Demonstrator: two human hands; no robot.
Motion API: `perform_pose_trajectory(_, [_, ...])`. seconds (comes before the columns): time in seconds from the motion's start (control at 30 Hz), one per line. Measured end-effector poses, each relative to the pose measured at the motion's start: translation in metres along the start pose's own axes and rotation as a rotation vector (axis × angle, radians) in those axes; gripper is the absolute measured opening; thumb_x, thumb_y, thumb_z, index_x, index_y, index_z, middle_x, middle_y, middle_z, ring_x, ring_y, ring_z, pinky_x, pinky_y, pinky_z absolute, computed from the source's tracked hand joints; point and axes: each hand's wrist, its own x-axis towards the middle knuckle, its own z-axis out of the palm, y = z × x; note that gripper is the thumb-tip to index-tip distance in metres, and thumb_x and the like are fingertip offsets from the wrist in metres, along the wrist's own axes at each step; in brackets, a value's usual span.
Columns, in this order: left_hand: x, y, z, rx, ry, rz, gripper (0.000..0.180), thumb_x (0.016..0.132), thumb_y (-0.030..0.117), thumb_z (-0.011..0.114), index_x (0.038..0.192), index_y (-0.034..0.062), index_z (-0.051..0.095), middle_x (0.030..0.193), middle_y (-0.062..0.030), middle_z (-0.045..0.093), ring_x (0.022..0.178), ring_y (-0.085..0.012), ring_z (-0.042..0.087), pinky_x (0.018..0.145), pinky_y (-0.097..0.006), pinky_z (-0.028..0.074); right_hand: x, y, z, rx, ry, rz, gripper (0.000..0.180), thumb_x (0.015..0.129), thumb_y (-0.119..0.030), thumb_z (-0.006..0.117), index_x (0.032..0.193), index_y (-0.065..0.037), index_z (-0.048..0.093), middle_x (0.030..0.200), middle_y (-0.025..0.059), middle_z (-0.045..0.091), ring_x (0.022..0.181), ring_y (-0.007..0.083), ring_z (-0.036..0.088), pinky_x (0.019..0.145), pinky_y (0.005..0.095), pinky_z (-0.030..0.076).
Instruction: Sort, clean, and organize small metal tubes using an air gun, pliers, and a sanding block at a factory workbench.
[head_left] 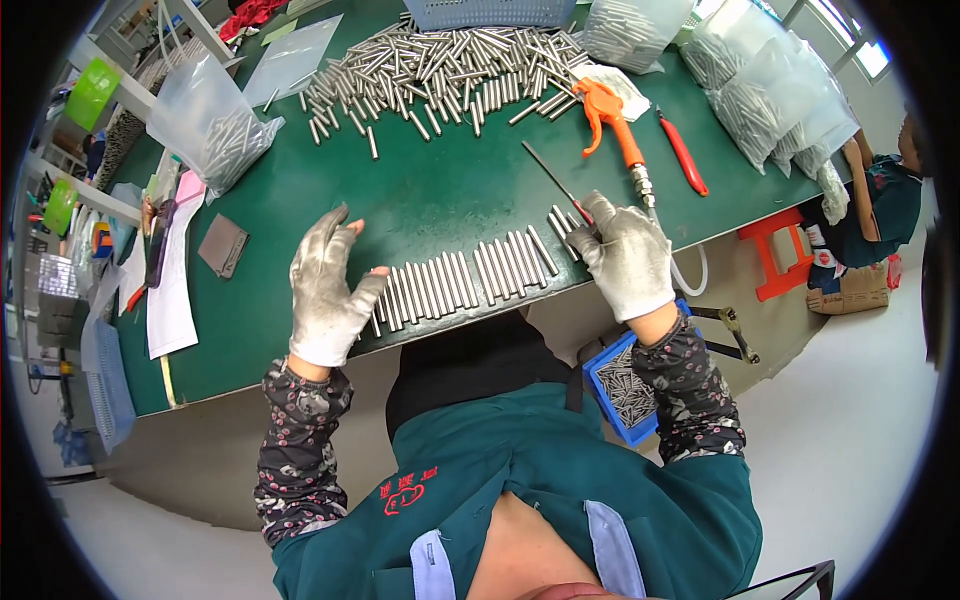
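Note:
A row of metal pins point(425, 287) lies side by side along the table's near edge, with a small gap partway. At its left end is my left hand point(330, 285) in a pale, soiled glove with bare fingertips. Its thumb and forefinger are spread apart and hold nothing. My gloved right hand point(628, 255) is closed round the red handle of a thin metal rod tool point(550, 172), whose shaft points up and left. I cannot tell whether it is a file or a screwdriver. A few more pins point(563, 230) lie beside the right hand's fingers.
Beyond the row is a large heap of pins point(450, 65). An orange air blow gun point(610, 120) and red-handled pliers point(683, 155) lie right. Filled plastic bags point(755, 95) stand far right, another bag point(225, 135) left. A blue bin of pins point(625, 385) sits below the table.

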Motion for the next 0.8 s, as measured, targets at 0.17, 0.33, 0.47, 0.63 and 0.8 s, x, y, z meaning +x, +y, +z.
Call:
perform_pose_trajectory(0.17, [-0.03,-0.006,-0.004,-0.072,-0.157,0.036,0.08,0.081,0.065,0.049,0.126,-0.0019,0.047,0.134,-0.0224,0.042,0.127,-0.0383,0.037,0.107,-0.046,0.027,-0.005,0.003,0.01,-0.082,-0.026,-0.166,0.015,0.075,-0.011,0.063,0.09,-0.009,0.065,0.073,0.0113,0.06,0.074,0.0292,0.059,0.066,0.0393,0.046])
perform_pose_trajectory(0.33, [-0.03,0.006,-0.002,0.084,-0.267,0.215,0.085,0.082,0.069,0.04,0.133,0.001,0.04,0.136,-0.022,0.039,0.127,-0.0402,0.036,0.109,-0.05,0.02,0.002,-0.008,-0.003,0.152,-0.104,-0.259,0.037,0.071,-0.017,0.064,0.106,-0.008,0.06,0.097,0.0123,0.062,0.091,0.0304,0.058,0.078,0.0405,0.046])
perform_pose_trajectory(0.47, [-0.022,0.015,0.003,0.087,-0.3,0.284,0.07,0.088,0.055,0.041,0.134,0.0035,0.039,0.135,-0.0201,0.041,0.126,-0.0395,0.037,0.108,-0.05,0.023,0.01,-0.005,0.012,0.199,-0.186,-0.448,0.067,0.063,-0.031,0.073,0.12,-0.001,0.052,0.118,0.0181,0.055,0.11,0.0354,0.051,0.094,0.0429,0.04])
perform_pose_trajectory(0.63, [-0.02,0.018,0.008,0.084,-0.252,0.275,0.063,0.089,0.047,0.046,0.133,0.0037,0.039,0.133,-0.019,0.043,0.124,-0.0391,0.04,0.107,-0.05,0.026,0.012,0.0,0.022,0.302,-0.287,-0.415,0.071,0.064,-0.041,0.072,0.119,0.0,0.053,0.115,0.0192,0.056,0.106,0.0375,0.053,0.094,0.0446,0.039])
perform_pose_trajectory(0.8, [-0.024,0.017,0.003,-0.049,-0.157,0.228,0.069,0.081,0.044,0.059,0.134,0.0043,0.038,0.132,-0.0205,0.042,0.121,-0.0401,0.042,0.102,-0.049,0.032,0.02,-0.005,0.004,-0.001,-0.054,-0.259,0.042,0.072,-0.026,0.066,0.109,-0.007,0.059,0.096,0.012,0.06,0.091,0.0294,0.057,0.079,0.0405,0.045])
